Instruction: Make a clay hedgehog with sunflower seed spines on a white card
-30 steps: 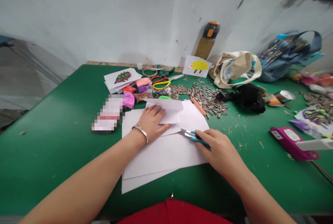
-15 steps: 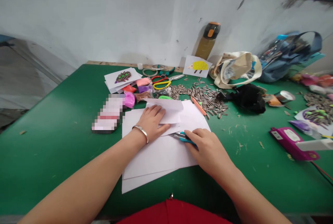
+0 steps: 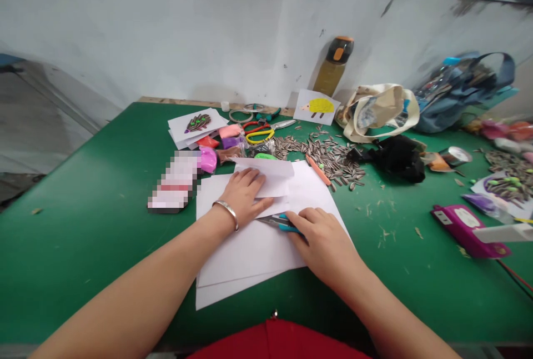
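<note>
My left hand (image 3: 245,195) lies with fingers spread on a folded white paper (image 3: 272,178), pressing it down over larger white sheets (image 3: 241,256). My right hand (image 3: 318,234) is wrapped round the blue handle of a metal-bladed tool (image 3: 287,224), seemingly a cutter or scissors. Its blade points left and its tip reaches under the folded paper's lower edge, beside my left thumb. Part of the handle is hidden by my right fingers.
Sunflower seeds (image 3: 328,156), yellow-handled scissors (image 3: 260,135) and coloured clay packs (image 3: 231,142) lie behind the papers. A phone (image 3: 175,184) is at left, a magenta power strip (image 3: 468,231) at right. A bottle (image 3: 331,70) leans on the wall near a cloth bag (image 3: 378,111).
My right hand and the blue-handled tool have slid left, and the blade now lies further along the folded paper's lower edge. My left hand has hardly moved.
</note>
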{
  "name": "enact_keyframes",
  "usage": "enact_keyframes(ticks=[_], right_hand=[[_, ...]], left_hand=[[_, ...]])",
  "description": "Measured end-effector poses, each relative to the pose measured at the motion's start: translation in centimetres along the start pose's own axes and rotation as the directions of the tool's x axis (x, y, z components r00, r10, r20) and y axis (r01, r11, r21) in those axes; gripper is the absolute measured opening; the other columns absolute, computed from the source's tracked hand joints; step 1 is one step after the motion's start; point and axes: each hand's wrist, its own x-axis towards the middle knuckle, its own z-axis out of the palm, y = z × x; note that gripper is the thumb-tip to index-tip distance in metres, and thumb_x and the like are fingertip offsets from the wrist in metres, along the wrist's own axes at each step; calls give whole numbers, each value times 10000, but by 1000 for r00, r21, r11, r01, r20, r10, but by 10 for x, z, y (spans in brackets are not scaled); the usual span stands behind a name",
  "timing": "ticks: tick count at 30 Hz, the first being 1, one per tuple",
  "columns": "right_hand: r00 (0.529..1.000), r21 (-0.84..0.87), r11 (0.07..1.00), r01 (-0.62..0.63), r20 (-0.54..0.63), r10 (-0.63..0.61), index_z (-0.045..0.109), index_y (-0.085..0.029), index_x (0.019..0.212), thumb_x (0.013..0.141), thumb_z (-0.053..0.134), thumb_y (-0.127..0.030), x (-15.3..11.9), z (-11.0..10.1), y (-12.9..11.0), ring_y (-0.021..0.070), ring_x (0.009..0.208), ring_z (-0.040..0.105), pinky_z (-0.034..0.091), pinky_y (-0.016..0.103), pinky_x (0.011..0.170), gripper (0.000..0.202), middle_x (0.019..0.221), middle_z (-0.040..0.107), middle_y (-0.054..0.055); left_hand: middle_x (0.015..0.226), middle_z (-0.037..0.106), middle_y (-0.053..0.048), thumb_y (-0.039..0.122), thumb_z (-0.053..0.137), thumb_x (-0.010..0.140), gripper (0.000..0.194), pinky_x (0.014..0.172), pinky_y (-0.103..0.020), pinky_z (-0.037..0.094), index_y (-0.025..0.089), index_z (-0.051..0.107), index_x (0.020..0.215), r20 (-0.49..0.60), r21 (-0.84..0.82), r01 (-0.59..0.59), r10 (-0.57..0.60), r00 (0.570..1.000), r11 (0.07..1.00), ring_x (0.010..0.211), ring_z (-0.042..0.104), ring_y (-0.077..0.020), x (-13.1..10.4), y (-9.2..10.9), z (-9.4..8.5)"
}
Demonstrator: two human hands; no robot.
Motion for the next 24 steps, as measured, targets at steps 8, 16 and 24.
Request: enact_keyframes(ticks=[8, 16, 24], right_hand=[[986, -2, 990, -139, -95, 138, 637, -206, 1151, 873, 488, -296, -19, -1, 53, 241, 882, 577, 452, 346, 769, 327, 967, 637, 101], [981, 40, 986, -161, -105, 165, 639, -210, 1148, 877, 478, -319, -16, -3, 52, 241, 890, 579, 460, 354, 784, 333, 970, 637, 94], [966, 91, 970, -227, -110, 236, 632, -215, 1145, 861, 473, -323, -16, -4, 56, 252, 909, 585, 457, 370, 787, 342, 996, 634, 96]], left_hand=[[1384, 442, -186, 668, 525, 757, 770, 1085, -538, 228, 117, 502, 1293, 62, 0, 9, -9, 998, 1000, 1295, 344, -362, 0, 1, -6], [1416, 400, -195, 695, 620, 643, 906, 1101, -539, 206, 119, 463, 1325, 92, 21, -10, 8, 996, 1000, 1318, 311, -377, -3, 2, -9], [1377, 447, -188, 574, 601, 745, 710, 1082, -553, 241, 116, 502, 1278, 72, -18, -23, 24, 997, 1000, 1291, 350, -374, -2, 0, -9]])
